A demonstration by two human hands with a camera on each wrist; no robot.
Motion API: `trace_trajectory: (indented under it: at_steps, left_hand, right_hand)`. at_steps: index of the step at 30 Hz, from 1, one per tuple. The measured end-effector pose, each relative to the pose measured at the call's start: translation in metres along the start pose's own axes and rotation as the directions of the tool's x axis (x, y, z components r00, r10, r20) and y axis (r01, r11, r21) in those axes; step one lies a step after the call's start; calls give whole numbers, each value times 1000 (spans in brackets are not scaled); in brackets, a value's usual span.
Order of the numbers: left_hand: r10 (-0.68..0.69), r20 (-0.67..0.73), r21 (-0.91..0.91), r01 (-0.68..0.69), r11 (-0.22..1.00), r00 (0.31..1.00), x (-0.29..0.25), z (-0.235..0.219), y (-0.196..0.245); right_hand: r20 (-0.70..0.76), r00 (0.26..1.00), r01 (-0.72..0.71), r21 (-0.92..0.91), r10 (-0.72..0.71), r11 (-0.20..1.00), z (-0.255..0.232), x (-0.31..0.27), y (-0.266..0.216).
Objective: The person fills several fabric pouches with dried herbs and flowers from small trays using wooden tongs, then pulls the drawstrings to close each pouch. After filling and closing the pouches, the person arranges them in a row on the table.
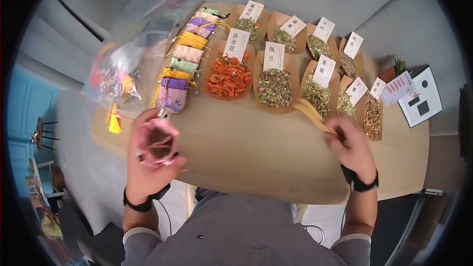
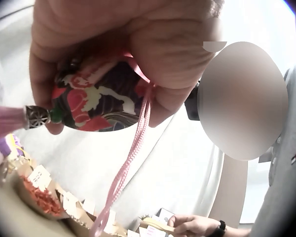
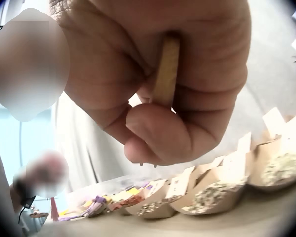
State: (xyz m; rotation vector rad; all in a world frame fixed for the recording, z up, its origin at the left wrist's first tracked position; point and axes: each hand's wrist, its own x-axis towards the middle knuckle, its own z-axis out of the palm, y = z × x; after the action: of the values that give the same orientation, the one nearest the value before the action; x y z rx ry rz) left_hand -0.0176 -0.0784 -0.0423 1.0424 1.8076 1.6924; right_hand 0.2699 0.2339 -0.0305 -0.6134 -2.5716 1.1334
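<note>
My left hand (image 1: 145,167) holds a pink drawstring sachet (image 1: 152,127) whose mouth gapes upward in the head view. In the left wrist view the sachet's patterned cloth (image 2: 101,98) shows red, white and dark shapes, with pink cords (image 2: 128,163) hanging down and a pink tassel (image 2: 7,123) at its end. My right hand (image 1: 355,149) grips a wooden scoop (image 1: 311,112), its head near the tray of dried jasmine (image 1: 316,94). From the right wrist, the scoop's handle (image 3: 166,74) runs between curled fingers and thumb.
Labelled brown paper trays of dried herbs stand in two rows, among them orange flowers (image 1: 229,76) and green leaves (image 1: 274,88). Several small pouches (image 1: 172,93) line up at left, beside a clear plastic bag (image 1: 133,54). A white board (image 1: 421,97) stands at the right edge.
</note>
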Motion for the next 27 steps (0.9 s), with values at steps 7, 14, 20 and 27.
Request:
trace_trajectory:
  at_steps: [7,14,20,27]
  left_hand:
    - [44,90,351,-73,933,995,42,39,-55]
    - [118,57,327,-130,936,991,60,46,-67]
    - [181,50,375,-187,908,982,81,39,-54]
    - [183,66,298,-195,934,981,122,36,-52]
  right_hand:
    - [107,980,185,-175,-168,967,53,122,-24]
    - [235,967,132,-131,-99,982,65,158,-17]
    - [242,962,165,-161,-123,973,75,165,-12]
    - [189,975,146,-129,-120,981,72,163,-16]
